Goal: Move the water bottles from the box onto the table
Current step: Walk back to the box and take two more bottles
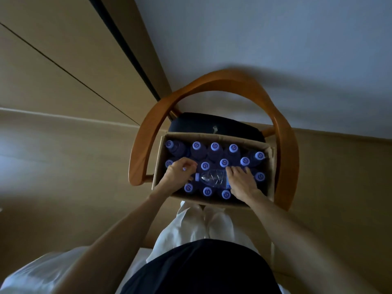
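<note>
An open cardboard box (214, 137) stands on a chair seat, packed with several upright water bottles with purple caps (214, 146). One clear bottle (212, 177) lies on its side across the others, cap pointing left. My left hand (179, 171) curls its fingers around the cap of an upright bottle at the box's left side. My right hand (241, 181) lies over the base end of the lying bottle, fingers spread and bent over it.
The box sits on a wooden chair with a curved armrest (212, 81) and a dark seat cushion (216, 124). A pale wall rises behind, and beige floor lies to the left. My white trousers and dark top fill the bottom of the view.
</note>
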Action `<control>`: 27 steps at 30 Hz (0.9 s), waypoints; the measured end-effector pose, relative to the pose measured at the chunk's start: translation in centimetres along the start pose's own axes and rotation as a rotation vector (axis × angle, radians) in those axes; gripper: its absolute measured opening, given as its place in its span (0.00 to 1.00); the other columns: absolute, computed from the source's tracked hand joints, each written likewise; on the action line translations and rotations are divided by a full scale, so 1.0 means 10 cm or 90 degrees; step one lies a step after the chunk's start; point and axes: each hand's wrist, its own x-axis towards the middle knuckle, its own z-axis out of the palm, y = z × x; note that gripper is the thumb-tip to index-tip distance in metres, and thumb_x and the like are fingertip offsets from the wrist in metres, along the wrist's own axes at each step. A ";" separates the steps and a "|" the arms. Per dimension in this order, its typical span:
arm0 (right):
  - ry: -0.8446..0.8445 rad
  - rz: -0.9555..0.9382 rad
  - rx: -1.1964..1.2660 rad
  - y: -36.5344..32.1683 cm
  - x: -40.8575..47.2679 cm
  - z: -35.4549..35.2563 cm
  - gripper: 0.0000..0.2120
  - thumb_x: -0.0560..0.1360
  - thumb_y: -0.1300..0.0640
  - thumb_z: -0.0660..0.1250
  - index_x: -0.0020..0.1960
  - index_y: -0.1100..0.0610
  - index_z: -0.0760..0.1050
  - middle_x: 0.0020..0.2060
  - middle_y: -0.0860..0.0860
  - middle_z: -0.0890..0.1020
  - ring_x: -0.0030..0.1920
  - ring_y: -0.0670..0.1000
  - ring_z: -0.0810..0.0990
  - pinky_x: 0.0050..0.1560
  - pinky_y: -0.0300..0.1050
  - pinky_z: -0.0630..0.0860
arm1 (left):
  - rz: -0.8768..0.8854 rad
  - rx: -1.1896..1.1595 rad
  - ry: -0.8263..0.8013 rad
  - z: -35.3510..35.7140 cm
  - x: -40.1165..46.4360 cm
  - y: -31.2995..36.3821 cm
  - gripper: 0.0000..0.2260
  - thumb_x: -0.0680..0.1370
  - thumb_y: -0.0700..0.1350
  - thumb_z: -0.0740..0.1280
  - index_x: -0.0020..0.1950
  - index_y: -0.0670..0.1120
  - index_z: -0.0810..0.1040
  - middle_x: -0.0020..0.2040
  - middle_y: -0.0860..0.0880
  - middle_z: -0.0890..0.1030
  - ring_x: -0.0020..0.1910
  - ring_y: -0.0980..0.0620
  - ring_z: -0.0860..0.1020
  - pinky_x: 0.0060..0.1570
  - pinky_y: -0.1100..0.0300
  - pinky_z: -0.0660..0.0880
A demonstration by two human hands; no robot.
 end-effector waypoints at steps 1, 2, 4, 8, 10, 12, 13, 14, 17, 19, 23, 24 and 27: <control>0.006 0.002 0.015 0.01 0.02 0.00 0.36 0.71 0.57 0.72 0.73 0.59 0.57 0.66 0.54 0.71 0.67 0.55 0.70 0.68 0.57 0.61 | 0.003 0.002 -0.003 -0.03 0.02 0.02 0.03 0.78 0.44 0.66 0.48 0.51 0.78 0.41 0.53 0.81 0.32 0.60 0.81 0.31 0.67 0.75; 0.004 0.002 0.036 0.02 0.03 0.00 0.35 0.71 0.57 0.72 0.72 0.58 0.58 0.65 0.53 0.72 0.65 0.55 0.71 0.67 0.56 0.62 | 0.006 0.007 -0.007 -0.05 0.04 0.03 0.03 0.78 0.44 0.65 0.48 0.52 0.78 0.41 0.53 0.81 0.32 0.59 0.81 0.31 0.65 0.76; -0.001 0.002 0.089 0.08 0.04 -0.02 0.33 0.71 0.56 0.72 0.71 0.57 0.60 0.64 0.52 0.73 0.65 0.55 0.71 0.66 0.54 0.64 | 0.018 0.021 -0.008 -0.10 0.07 0.04 0.04 0.78 0.46 0.65 0.47 0.55 0.78 0.41 0.53 0.81 0.33 0.58 0.81 0.33 0.63 0.77; 0.008 -0.001 0.275 0.26 -0.05 -0.14 0.33 0.68 0.55 0.75 0.68 0.55 0.64 0.59 0.52 0.76 0.58 0.55 0.75 0.57 0.48 0.71 | 0.062 0.099 0.005 -0.15 0.11 0.03 0.03 0.77 0.49 0.65 0.47 0.59 0.76 0.42 0.56 0.81 0.38 0.61 0.80 0.39 0.63 0.76; 0.006 0.012 0.410 0.34 -0.14 -0.24 0.35 0.65 0.52 0.77 0.67 0.52 0.65 0.56 0.49 0.76 0.54 0.50 0.75 0.50 0.42 0.71 | 0.103 0.169 0.026 -0.16 0.12 0.07 0.02 0.77 0.52 0.66 0.49 0.59 0.74 0.44 0.59 0.79 0.40 0.65 0.78 0.41 0.64 0.73; 0.000 0.031 0.510 0.41 -0.22 -0.37 0.38 0.64 0.48 0.78 0.68 0.49 0.64 0.54 0.45 0.75 0.51 0.45 0.76 0.46 0.36 0.70 | 0.148 0.226 0.036 -0.18 0.12 0.20 0.07 0.76 0.58 0.64 0.52 0.59 0.73 0.44 0.60 0.78 0.41 0.66 0.76 0.43 0.61 0.74; 0.000 0.039 0.543 0.43 -0.26 -0.44 0.39 0.63 0.46 0.78 0.69 0.47 0.63 0.54 0.43 0.75 0.50 0.43 0.76 0.45 0.33 0.70 | 0.167 0.251 0.028 -0.19 0.12 0.29 0.11 0.75 0.63 0.62 0.53 0.60 0.72 0.44 0.60 0.78 0.42 0.64 0.77 0.42 0.59 0.75; 0.004 0.045 0.570 0.44 -0.28 -0.51 0.40 0.62 0.44 0.78 0.69 0.46 0.62 0.53 0.42 0.76 0.49 0.40 0.77 0.43 0.30 0.70 | 0.188 0.271 0.017 -0.20 0.12 0.39 0.14 0.74 0.66 0.59 0.54 0.60 0.70 0.45 0.60 0.78 0.42 0.61 0.78 0.42 0.56 0.76; 0.032 0.046 0.616 0.44 -0.32 -0.76 0.40 0.61 0.40 0.78 0.67 0.42 0.62 0.52 0.39 0.76 0.47 0.33 0.77 0.41 0.25 0.71 | 0.253 0.322 0.009 -0.23 0.12 0.73 0.20 0.73 0.71 0.54 0.54 0.59 0.68 0.45 0.56 0.79 0.42 0.54 0.79 0.42 0.51 0.76; 0.062 0.035 0.629 0.42 -0.32 -0.91 0.37 0.60 0.39 0.78 0.64 0.39 0.64 0.53 0.39 0.77 0.50 0.33 0.77 0.45 0.28 0.74 | 0.287 0.338 0.018 -0.23 0.12 0.97 0.20 0.73 0.72 0.53 0.52 0.58 0.68 0.44 0.54 0.79 0.41 0.53 0.78 0.41 0.51 0.75; 0.136 0.017 0.661 0.42 -0.34 -1.14 0.35 0.61 0.38 0.79 0.62 0.37 0.65 0.53 0.37 0.78 0.53 0.35 0.77 0.47 0.28 0.74 | 0.356 0.362 0.039 -0.28 0.09 1.36 0.17 0.78 0.66 0.55 0.50 0.53 0.68 0.41 0.50 0.81 0.38 0.49 0.79 0.38 0.50 0.77; 0.145 0.015 0.677 0.43 -0.35 -1.17 0.35 0.61 0.38 0.79 0.62 0.37 0.66 0.52 0.37 0.79 0.53 0.35 0.78 0.47 0.28 0.74 | 0.371 0.367 0.050 -0.30 0.08 1.43 0.16 0.79 0.65 0.55 0.50 0.52 0.68 0.40 0.50 0.81 0.37 0.48 0.79 0.36 0.51 0.76; 0.177 0.011 0.718 0.44 -0.37 -1.25 0.33 0.60 0.37 0.79 0.60 0.32 0.66 0.53 0.35 0.79 0.54 0.36 0.78 0.48 0.29 0.74 | 0.413 0.339 0.073 -0.32 0.06 1.64 0.13 0.80 0.59 0.59 0.47 0.50 0.68 0.37 0.48 0.79 0.36 0.43 0.78 0.33 0.52 0.70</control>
